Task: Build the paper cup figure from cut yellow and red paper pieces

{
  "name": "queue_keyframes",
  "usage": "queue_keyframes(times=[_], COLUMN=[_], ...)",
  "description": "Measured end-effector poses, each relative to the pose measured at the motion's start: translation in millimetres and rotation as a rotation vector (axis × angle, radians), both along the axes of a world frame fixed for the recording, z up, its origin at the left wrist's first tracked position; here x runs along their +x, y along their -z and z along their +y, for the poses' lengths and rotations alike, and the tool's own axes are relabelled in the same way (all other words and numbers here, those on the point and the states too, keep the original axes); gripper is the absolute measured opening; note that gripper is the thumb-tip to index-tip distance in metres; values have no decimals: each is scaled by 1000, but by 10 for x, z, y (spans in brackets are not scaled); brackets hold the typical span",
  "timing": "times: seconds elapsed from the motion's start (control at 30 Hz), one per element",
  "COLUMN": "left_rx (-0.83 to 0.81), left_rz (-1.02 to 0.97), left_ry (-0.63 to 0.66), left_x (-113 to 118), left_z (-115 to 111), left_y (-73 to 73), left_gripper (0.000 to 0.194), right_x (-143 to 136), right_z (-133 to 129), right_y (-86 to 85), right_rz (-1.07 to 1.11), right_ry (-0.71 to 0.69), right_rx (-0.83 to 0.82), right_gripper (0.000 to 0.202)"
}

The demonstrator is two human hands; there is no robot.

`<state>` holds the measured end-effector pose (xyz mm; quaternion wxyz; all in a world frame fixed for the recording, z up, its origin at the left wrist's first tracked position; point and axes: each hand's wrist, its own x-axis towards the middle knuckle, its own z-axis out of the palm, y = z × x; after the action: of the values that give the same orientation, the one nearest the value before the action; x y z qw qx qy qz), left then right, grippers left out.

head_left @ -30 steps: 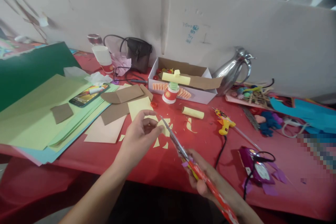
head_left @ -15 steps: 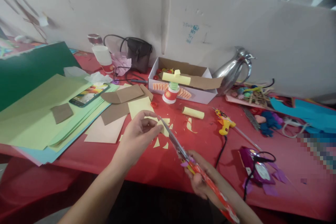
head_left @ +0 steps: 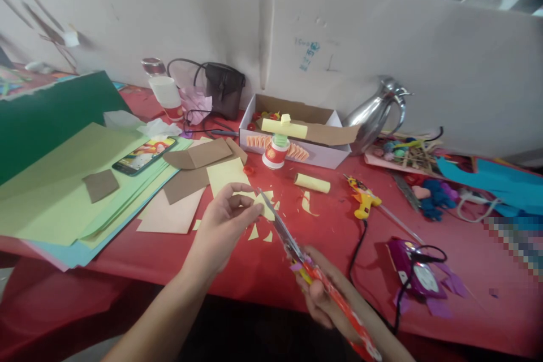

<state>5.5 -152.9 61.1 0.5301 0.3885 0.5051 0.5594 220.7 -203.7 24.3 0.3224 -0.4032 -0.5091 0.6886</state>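
My left hand (head_left: 224,223) pinches a small piece of yellow paper (head_left: 266,210) between thumb and fingers, above the red table. Scissors (head_left: 283,232) with red handles are gripped in my right hand (head_left: 324,288), their blades reaching up to the right edge of that paper. Part of the handles is hidden by my fingers. Several yellow paper scraps (head_left: 253,232) lie beneath and around the blades. Just beyond stands a red and white paper cup (head_left: 275,155) topped by a yellow tube (head_left: 285,128). A second yellow roll (head_left: 313,182) lies on the table.
Coloured paper sheets (head_left: 55,181) with a phone (head_left: 144,155) on them spread at left. Behind the cup sits a cardboard box (head_left: 292,153), beside a metal jug (head_left: 377,113). On the right lie a yellow glue gun (head_left: 362,199) with a trailing cord and a purple device (head_left: 418,271).
The scissors' tips have shifted slightly along the paper, and my right hand has moved a little. My left hand keeps its pinch. The phone's screen picture differs.
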Motion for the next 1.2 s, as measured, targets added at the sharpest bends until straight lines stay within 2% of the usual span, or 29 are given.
queue_keyframes(times=[0.2,0.33,0.6,0.9,1.2], left_rx=[-22,-53,-128,-154,-171], left_rz=[-107,-173,-272,-327,-338], left_ry=[-33,-42,-44,-24,-26], left_x=[71,113,150,145,138], left_z=[-27,-38,-42,-47,-51], left_y=[63,89,137,119,124], left_gripper=[24,22,21,18,19], right_x=[-17,-21,-43,-94,-98], right_z=[7,9,11,-23,-39], right_y=[-12,30,103,57,257], right_rz=[-28,-28,3,-7,90], right_ry=[-57,-69,-73,-15,8], right_rx=[-2,13,-5,13,47], right_gripper=[72,67,70,66,55])
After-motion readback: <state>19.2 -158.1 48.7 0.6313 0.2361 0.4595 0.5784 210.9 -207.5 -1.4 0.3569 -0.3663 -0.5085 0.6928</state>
